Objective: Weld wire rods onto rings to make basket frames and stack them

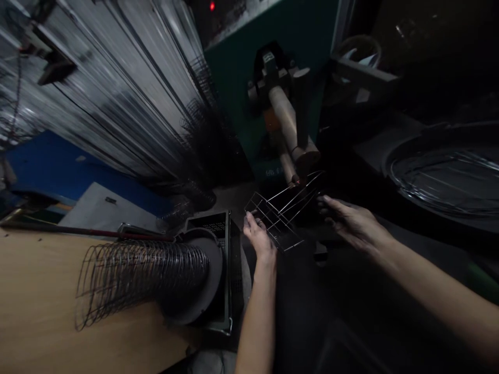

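My left hand pinches the near left side of a wire rack, a small frame of thin crossed metal rods. The rack's far rods lie at the lower tip of a spot welder, where a small reddish glow shows. On the right, my right hand has its fingers closed at the curved rod ends of the rack. Its fingertips are dark and partly lost in shadow, so the exact grip is hard to see.
A stack of wire rings lies on its side left of my hands, by a dark plastic crate. Bundles of long metal rods stand behind. A round tray of wires sits at right. The wooden board is front left.
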Action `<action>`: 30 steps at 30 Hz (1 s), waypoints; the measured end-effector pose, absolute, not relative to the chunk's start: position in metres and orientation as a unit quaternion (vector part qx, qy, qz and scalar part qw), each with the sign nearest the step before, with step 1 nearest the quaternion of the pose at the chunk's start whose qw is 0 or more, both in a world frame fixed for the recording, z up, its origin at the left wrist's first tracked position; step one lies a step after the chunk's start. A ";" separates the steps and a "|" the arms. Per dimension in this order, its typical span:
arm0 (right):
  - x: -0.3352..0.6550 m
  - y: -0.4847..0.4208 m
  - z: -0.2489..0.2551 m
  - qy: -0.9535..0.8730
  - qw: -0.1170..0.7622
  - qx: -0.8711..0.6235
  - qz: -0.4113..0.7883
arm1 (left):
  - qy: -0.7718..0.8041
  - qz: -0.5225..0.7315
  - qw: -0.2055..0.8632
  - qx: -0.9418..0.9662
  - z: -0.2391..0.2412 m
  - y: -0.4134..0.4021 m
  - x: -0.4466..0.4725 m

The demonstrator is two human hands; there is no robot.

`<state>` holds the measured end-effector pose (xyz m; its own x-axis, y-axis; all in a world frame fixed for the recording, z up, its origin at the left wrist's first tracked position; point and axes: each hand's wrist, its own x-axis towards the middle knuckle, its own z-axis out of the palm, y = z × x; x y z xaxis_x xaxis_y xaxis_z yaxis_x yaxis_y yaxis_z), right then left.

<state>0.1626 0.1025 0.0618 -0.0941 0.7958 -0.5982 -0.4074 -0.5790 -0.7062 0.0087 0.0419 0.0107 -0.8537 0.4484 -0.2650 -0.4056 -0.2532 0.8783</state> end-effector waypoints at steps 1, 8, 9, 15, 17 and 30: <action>0.165 0.103 0.060 -0.195 0.423 -0.524 0.713 | 0.547 0.793 0.268 0.018 0.011 0.044 0.007; 0.171 0.090 0.059 -0.320 0.408 -0.508 0.688 | 0.552 0.794 0.251 0.033 0.013 0.051 0.001; 0.171 0.084 0.063 -0.375 0.399 -0.500 0.671 | 0.555 0.792 0.251 0.036 0.014 0.051 0.001; 0.168 0.063 0.098 -0.659 0.371 -0.410 0.510 | 0.597 0.768 0.203 0.115 0.004 0.021 0.016; 0.164 0.073 0.100 -0.698 0.342 -0.406 0.481 | 0.620 0.742 0.189 0.171 -0.007 0.000 0.028; 0.206 0.060 -0.006 -0.669 0.253 -0.420 0.558 | 0.526 0.700 0.483 -0.009 -0.033 -0.032 0.005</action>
